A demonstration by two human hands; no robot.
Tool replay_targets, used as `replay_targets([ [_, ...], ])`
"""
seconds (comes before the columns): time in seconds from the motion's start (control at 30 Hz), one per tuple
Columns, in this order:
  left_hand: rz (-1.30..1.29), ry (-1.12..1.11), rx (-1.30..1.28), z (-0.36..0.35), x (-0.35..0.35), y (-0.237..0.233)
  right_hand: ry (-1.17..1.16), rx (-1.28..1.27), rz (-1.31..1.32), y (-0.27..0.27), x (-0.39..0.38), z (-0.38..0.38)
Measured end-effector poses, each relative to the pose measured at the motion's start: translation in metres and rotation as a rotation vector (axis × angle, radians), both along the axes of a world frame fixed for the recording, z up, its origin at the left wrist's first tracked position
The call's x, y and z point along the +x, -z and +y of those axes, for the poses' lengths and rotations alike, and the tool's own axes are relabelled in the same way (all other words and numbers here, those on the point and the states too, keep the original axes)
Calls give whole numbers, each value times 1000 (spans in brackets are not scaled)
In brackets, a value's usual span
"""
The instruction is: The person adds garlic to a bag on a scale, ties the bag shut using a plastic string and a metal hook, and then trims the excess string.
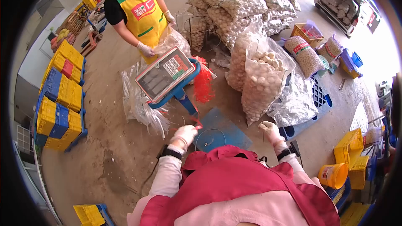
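Note:
My left hand [185, 135], in a white glove, is closed at the front of the blue scale platform [220, 127]. A thin red strip [197, 122] runs from its fingers up toward the scale post. Away to the right, my right hand [271, 132], also gloved, has its fingers curled; whether they hold anything is too small to tell. Beyond the platform stands the scale display [165, 75], with a bunch of red strips [203, 81] hanging beside it. An open mesh sack of white round produce [264, 83] stands beyond my right hand.
A co-worker in a yellow apron [144, 14] holds a clear bag behind the scale. Stacked full sacks [238, 4] rise at the back. Yellow and blue crates [63, 83] line the left; an orange bucket [333, 175] stands right. Plastic bags [142, 96] hang left of the scale.

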State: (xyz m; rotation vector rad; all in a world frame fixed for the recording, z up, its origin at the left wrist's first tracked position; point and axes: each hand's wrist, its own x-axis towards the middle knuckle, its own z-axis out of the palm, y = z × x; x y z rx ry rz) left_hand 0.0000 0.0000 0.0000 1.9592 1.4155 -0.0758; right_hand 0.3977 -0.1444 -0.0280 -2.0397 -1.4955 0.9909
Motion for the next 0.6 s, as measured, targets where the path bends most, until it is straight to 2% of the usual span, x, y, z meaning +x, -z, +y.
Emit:
replay_targets([
  [0.07, -246, 171, -118, -27, 30, -45, -31, 385, 354, -23, -26, -4],
  [0.1, -300, 265, -237, -23, 23, -81, 273, 6, 670, -81, -90, 15],
  [0.13, -311, 271, -246, -26, 41, -97, 7, 296, 599, -84, -104, 25],
  [0.17, -392, 327, -253, -26, 56, -111, -136, 319, 645, -109, -121, 34],
  [0.2, -470, 381, -250, -23, 64, -118, -159, 191, 907, -120, -138, 43],
  [0.23, -738, 461, 94, -14, 68, -105, -317, 310, 791, -125, -149, 52],
  [0.27, -715, 262, -69, -6, 57, -97, -424, 77, 824, -128, -144, 61],
  [0.3, -682, 66, -222, 5, 45, -122, -530, -151, 849, -131, -136, 73],
  [0.37, -702, -209, -412, 21, 5, -130, -261, -288, 851, -140, -113, 87],
  [0.4, -694, -199, -330, 29, -17, -105, -242, -289, 899, -137, -93, 100],
  [0.5, -804, -391, -392, 24, -56, -42, -175, -293, 913, -115, -42, 154],
  [0.57, -961, -710, -432, 11, -66, -6, -303, -279, 663, -110, -21, 200],
  [0.6, -970, -817, -443, 11, -72, 21, -406, -239, 424, -121, -21, 223],
])
